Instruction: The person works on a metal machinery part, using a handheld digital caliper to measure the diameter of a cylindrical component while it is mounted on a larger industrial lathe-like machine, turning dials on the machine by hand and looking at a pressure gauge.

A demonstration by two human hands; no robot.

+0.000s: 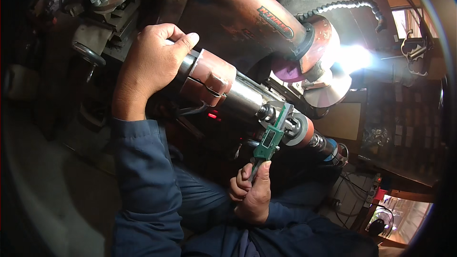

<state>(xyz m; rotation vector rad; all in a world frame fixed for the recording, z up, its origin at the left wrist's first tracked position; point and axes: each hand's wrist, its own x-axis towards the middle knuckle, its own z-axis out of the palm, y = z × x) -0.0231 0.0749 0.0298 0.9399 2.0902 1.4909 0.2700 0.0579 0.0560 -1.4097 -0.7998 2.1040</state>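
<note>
My right hand (pixel 252 191) grips the lower end of a green digital caliper (pixel 267 143) between thumb and fingers. The caliper's jaws (pixel 283 113) are up against a small metal workpiece (pixel 267 112) held in line between a steel spindle (pixel 243 98) and the work head (pixel 303 130); whether they touch it I cannot tell. At the far left end of the spindle's reddish housing (pixel 207 77), my left hand (pixel 153 59) is closed with the thumb laid along its top. What its curled fingers hold is hidden.
Behind the workpiece stands a grinding machine with a reddish wheel guard (pixel 252 4) and a purple grinding wheel (pixel 287 69). A segmented coolant hose (pixel 350 4) arches at upper right, near a glaring lamp (pixel 354 58). Below the housing juts a bent metal lever (pixel 193 109). A small fan (pixel 379 223) is at lower right.
</note>
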